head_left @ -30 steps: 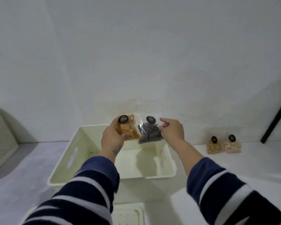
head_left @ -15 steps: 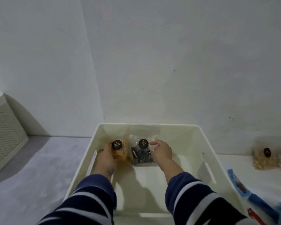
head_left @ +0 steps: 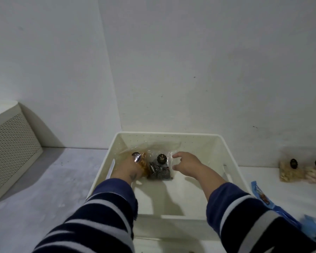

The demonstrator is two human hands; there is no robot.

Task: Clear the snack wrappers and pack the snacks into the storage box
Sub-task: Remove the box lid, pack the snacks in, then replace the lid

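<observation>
1. One storage box (head_left: pixel 232 159) sits on the counter.
2. Two snack bags stand inside it: orange bag (head_left: pixel 143 164) gripped by the left hand (head_left: pixel 128 168); dark bag (head_left: pixel 160 169) just beside the right hand (head_left: pixel 187 164), fingers spread, apart from it.
3. Two more bags (head_left: pixel 299 169) lie outside, right.

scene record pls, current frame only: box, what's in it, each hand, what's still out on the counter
box: white storage box, open top, on the counter
contents: orange snack bag and dark snack bag, side by side at the far wall
left hand: left hand on the orange bag, grip hidden
right hand: right hand open, just right of the dark bag
still out: two pale snack bags at the wall; blue wrapper right of box
</observation>
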